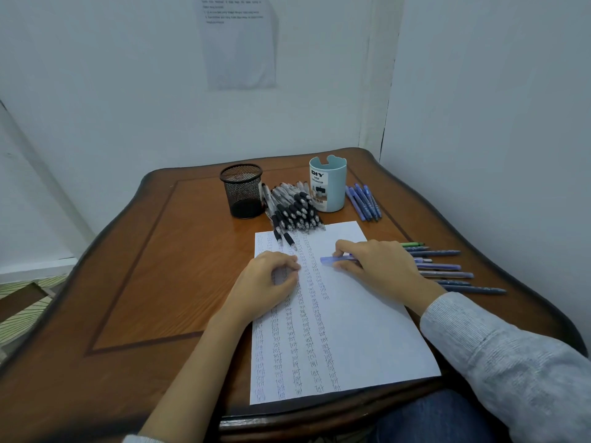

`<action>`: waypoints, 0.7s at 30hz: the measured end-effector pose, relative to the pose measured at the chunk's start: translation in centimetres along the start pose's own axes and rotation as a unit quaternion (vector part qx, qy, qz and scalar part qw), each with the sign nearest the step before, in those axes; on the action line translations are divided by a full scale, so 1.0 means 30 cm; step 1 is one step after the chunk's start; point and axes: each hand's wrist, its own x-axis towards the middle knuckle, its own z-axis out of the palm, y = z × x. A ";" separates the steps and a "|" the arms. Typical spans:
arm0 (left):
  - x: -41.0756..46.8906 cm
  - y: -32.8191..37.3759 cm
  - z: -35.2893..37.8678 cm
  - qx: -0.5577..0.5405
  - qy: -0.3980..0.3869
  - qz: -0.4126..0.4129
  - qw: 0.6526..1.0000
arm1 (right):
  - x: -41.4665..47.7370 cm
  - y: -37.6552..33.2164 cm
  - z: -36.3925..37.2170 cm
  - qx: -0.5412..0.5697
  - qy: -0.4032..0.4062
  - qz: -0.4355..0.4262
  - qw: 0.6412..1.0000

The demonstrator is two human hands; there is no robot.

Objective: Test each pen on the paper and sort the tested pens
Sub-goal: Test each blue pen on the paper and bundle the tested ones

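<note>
A right hand (377, 266) pinches a blue pen (339, 259) over the paper (367, 330) while the left hand (271, 279) rests there, fingers loosely curled

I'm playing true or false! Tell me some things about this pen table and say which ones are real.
The right hand holds a blue pen. True.
The mesh cup is stuffed with pens. False: no pens stick out of it.
The paper has the word test written many times. True.
The black-grip pens stand inside the blue cup. False: they lie piled on the table beside the blue cup.
</note>
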 end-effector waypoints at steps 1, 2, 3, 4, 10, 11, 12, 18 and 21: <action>0.000 -0.001 0.000 0.001 0.001 0.001 1.000 | 0.000 -0.001 -0.003 -0.013 0.004 -0.001 1.000; 0.000 -0.001 0.000 0.001 0.000 0.002 1.000 | 0.001 -0.003 -0.006 -0.023 0.003 0.001 1.000; -0.001 -0.002 -0.001 0.000 -0.001 0.001 1.000 | 0.003 -0.005 -0.007 -0.028 0.000 0.005 1.000; -0.002 -0.002 -0.002 -0.001 -0.001 0.001 1.000 | 0.004 -0.006 -0.007 -0.030 -0.006 0.011 0.999; -0.001 -0.001 -0.003 0.003 -0.003 -0.002 1.000 | 0.002 0.009 -0.020 -0.028 -0.012 0.070 0.997; -0.001 -0.002 -0.004 0.003 -0.004 -0.002 1.000 | 0.003 0.011 -0.031 -0.029 -0.023 0.081 0.996; -0.001 -0.002 -0.005 0.002 -0.004 -0.002 1.000 | 0.002 0.013 -0.042 -0.017 -0.035 0.095 0.995; 0.001 -0.001 -0.003 0.007 -0.003 0.001 1.000 | -0.015 0.002 -0.079 0.407 -0.005 0.150 0.901; 0.002 -0.003 -0.003 0.008 -0.005 0.004 1.000 | -0.027 -0.034 -0.115 0.675 -0.018 0.183 0.715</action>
